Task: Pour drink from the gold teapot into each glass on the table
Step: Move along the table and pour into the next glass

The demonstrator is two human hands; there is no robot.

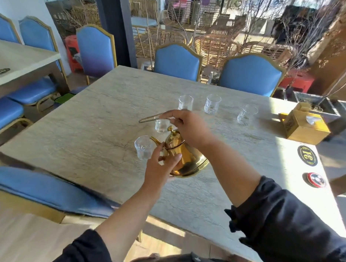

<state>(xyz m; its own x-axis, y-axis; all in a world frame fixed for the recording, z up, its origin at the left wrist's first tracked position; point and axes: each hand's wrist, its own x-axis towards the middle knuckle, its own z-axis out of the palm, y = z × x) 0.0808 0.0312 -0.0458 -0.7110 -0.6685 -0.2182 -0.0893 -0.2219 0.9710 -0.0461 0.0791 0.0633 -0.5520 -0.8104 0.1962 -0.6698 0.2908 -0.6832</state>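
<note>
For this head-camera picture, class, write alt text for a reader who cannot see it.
A person's right hand holds the handle of a tilted gold teapot, its spout over the nearest glass, while the left hand steadies the pot's body. Four more clear glasses stand farther back on the pale stone table, ringed by blue chairs.

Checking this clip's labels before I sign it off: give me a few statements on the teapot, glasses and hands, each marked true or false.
1. Five glasses stand on the table. True.
2. The right hand holds the gold teapot by its long handle. True.
3. The teapot's spout points at the tissue box. False: it points at the nearest glass.
4. The left hand grips a glass. False: it rests against the teapot's body.
5. The teapot's lid is off. False: it is on.
</note>
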